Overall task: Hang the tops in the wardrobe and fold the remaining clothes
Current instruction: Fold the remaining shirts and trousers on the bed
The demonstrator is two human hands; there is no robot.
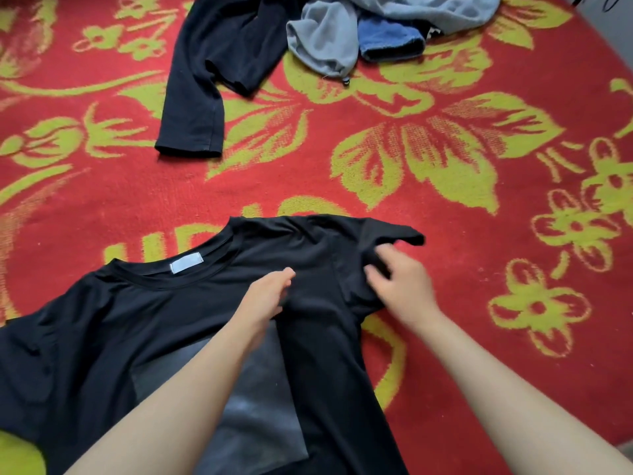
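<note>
Head view, the only one. The step in hand looks like folding the black T-shirt (154,320). Its right side is already turned in over the middle, and the short sleeve (394,234) sticks out past the fold.

To do it well:
- Turn that sleeve back along the folded edge so it lies flat inside the strip.
- Pin the fold line down with the other grip meanwhile and smooth creases outward.
- Bring the left side in to the same width before folding up from the hem.

Pulling hard would probably drag the thin cloth over the rug and skew the fold.

Right grip (400,279): fingers curled into the cloth at the sleeve seam, pinching it; motion-blurred. Left grip (270,293): on the chest beside the fold edge, fingers bent; whether it pinches or only presses, cannot tell.

The T-shirt lies low in the frame on the red floral rug (308,186), neck pointing away. It is plain black and thin, with a round neck and a pale label (186,265) inside the collar. A grey square print (246,389) is partly hidden by the folded side and the forearms. The left sleeve is spread out and wrinkled.

Farther up the rug, well apart, are a black long-sleeved top (198,80), a grey garment (322,39) and a blue garment (390,39), loosely heaped and unfolded.
</note>
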